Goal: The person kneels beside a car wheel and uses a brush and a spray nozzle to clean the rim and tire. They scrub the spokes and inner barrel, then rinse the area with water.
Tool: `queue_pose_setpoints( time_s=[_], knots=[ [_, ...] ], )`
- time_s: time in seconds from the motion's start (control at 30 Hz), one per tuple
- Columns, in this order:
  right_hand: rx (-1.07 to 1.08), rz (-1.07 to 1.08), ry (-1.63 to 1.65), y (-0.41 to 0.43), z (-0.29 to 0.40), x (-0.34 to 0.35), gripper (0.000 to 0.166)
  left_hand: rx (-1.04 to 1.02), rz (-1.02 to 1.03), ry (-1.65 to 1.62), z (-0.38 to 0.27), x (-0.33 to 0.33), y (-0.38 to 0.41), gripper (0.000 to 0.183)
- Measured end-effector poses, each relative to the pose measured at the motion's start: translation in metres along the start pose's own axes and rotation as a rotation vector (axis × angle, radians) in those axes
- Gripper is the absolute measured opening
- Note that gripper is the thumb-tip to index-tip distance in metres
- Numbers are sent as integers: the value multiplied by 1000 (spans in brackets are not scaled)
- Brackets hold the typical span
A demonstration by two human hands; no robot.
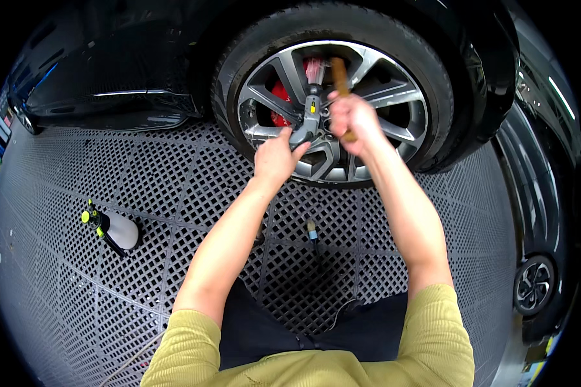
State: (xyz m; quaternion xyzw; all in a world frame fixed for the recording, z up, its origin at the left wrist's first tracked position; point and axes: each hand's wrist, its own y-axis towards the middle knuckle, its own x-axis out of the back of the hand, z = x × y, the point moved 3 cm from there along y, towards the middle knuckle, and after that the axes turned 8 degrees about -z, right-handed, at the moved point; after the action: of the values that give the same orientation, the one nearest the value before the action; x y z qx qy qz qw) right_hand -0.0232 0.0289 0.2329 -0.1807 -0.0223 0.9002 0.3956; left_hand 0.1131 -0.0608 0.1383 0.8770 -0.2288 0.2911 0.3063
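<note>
My left hand grips a grey cleaning gun with a yellow mark and a flared, translucent nozzle. The nozzle points up between the spokes of a silver and black alloy wheel. In my right hand is a brown handle, probably wooden, blurred by motion. Its upper end is over the wheel opening just right of the nozzle; whatever tip it has cannot be made out. A red brake caliper shows behind the spokes on the left.
The black tyre stands on a grey plastic grate floor. A brush with pale bristles lies between my arms. To the left is a white pump sprayer. Another dark car stands at right; a hose runs at lower left.
</note>
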Motion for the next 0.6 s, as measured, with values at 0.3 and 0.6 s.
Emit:
queue_pose_setpoints(
  time_s=[0.3, 0.6],
  knots=[
    [-165, 190, -265, -13, 26, 15, 17, 82, 24, -64, 0, -4, 4, 55],
    [-216, 247, -455, 4, 52, 13, 25, 62, -18, -103, 4, -6, 9, 52]
  ],
)
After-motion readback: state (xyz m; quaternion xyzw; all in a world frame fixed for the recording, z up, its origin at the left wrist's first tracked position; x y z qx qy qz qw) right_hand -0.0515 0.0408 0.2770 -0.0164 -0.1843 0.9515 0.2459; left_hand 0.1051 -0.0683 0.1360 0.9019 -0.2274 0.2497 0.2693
